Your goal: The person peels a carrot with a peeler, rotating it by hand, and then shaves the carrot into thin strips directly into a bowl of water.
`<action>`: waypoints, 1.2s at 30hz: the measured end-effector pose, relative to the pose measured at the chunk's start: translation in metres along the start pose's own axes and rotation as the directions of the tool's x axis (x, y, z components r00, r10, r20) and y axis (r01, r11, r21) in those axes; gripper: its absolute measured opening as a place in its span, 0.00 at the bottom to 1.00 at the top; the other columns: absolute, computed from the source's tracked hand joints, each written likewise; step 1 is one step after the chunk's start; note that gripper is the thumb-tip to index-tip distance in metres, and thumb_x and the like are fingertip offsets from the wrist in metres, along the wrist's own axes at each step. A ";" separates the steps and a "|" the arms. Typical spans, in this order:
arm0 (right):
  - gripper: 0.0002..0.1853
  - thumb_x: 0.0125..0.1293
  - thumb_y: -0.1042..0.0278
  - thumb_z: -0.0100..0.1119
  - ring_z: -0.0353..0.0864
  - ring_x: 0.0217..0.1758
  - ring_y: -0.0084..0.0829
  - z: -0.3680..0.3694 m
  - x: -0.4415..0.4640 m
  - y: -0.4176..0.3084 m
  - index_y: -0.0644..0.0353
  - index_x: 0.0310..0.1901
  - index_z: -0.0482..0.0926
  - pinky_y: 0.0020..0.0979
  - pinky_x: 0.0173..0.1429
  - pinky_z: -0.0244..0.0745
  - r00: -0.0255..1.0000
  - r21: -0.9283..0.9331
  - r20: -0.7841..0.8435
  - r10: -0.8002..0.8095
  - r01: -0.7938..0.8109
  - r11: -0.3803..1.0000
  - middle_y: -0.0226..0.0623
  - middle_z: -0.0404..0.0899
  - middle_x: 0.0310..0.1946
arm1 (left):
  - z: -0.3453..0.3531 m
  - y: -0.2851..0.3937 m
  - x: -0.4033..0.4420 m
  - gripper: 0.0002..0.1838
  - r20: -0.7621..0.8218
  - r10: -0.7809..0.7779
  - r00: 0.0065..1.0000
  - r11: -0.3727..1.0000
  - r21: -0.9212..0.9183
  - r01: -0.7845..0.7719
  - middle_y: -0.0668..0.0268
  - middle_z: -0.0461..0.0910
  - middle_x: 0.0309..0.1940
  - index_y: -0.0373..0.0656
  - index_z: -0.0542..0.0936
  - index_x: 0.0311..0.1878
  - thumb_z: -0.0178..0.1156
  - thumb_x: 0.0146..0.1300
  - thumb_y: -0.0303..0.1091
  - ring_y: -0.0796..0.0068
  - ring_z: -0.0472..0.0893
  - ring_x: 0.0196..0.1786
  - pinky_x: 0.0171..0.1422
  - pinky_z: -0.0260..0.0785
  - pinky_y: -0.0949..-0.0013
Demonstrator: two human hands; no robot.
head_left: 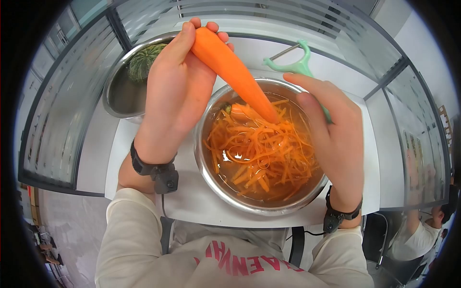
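Observation:
My left hand (185, 79) holds a peeled orange carrot (235, 72) by its thick end, and the thin end points down into a metal bowl (205, 174). Orange carrot shreds (269, 149) lie in water in that bowl. At the bowl's right side, my right hand (331, 120) is wrapped round the handle of a mint green peeler (303, 61). The peeler's head sticks up beyond the fingers, apart from the carrot. Part of the handle is hidden by the hand.
A second metal bowl (111, 103) with a striped green squash (143, 62) stands at the back left of the white table (192, 204). Glass partitions (81, 86) surround the table. Another person (418, 237) is at the far right.

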State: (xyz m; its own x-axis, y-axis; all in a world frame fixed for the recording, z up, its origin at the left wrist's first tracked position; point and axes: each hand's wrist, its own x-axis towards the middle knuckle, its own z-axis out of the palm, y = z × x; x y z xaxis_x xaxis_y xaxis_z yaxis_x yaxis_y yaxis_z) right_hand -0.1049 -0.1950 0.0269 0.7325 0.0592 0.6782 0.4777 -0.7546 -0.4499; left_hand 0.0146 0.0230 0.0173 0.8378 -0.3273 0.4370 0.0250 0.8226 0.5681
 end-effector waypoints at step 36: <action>0.17 0.74 0.79 0.58 0.79 0.44 0.17 -0.017 -0.011 -0.032 0.67 0.63 0.79 0.19 0.50 0.69 0.995 0.319 0.091 0.037 -0.064 0.946 0.38 0.86 0.47 | 0.032 -0.023 -0.032 0.22 0.110 -0.096 0.989 0.972 0.223 0.069 0.64 0.77 0.59 0.51 0.65 0.73 0.45 0.84 0.50 0.68 0.78 0.61 0.68 0.70 0.56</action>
State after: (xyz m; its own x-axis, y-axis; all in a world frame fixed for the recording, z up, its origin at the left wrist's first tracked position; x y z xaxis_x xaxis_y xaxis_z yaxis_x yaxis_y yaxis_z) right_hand -0.1365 -0.1828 0.0442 0.7908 0.0907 0.6053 0.5593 -0.5089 -0.6544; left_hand -0.0301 -0.0005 0.0132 0.7663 -0.4539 0.4547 -0.0394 0.6732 0.7384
